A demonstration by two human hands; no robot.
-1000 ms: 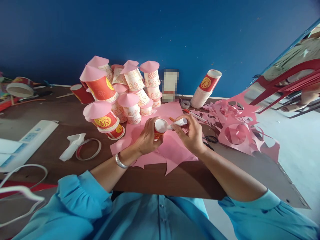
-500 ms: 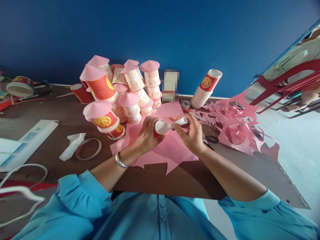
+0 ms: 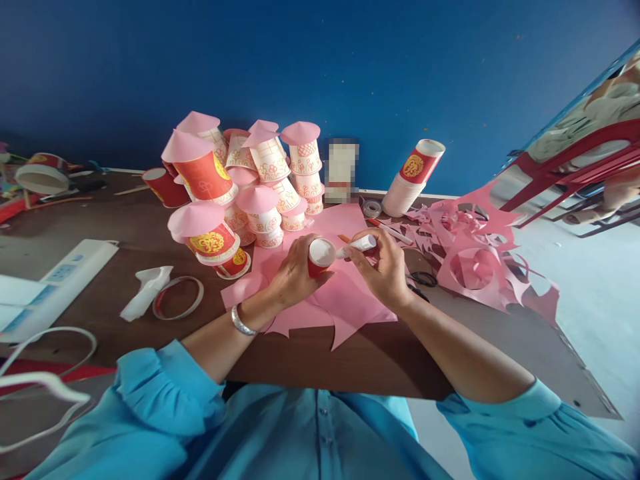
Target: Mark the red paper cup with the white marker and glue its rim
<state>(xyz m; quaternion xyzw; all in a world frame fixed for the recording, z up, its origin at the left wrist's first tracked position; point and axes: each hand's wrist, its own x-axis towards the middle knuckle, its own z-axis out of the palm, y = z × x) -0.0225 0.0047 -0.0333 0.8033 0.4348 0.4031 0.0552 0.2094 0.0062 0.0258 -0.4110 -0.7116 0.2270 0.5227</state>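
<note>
My left hand (image 3: 299, 275) is wrapped round a red paper cup (image 3: 323, 252), whose white round end faces up towards me. Between the fingers of my right hand (image 3: 383, 267) lies a small white glue bottle (image 3: 365, 243), its narrow tip at the right side of the cup's rim. Both hands are above a layer of pink paper (image 3: 345, 300). To the left stand several stacked cups, some red and some white with red drawings, topped by pink paper cones (image 3: 197, 219).
A stack of paper cups (image 3: 403, 193) leans by the blue wall, near a clear tape roll (image 3: 371, 208). Pink paper scraps (image 3: 470, 267) and dark scissors (image 3: 424, 278) lie right. A larger tape roll (image 3: 179, 298) and white power strip (image 3: 63, 280) lie left.
The glue bottle's tip has shifted slightly from over the cup's white end to its right rim. Both hands keep their grip in nearly the same place.
</note>
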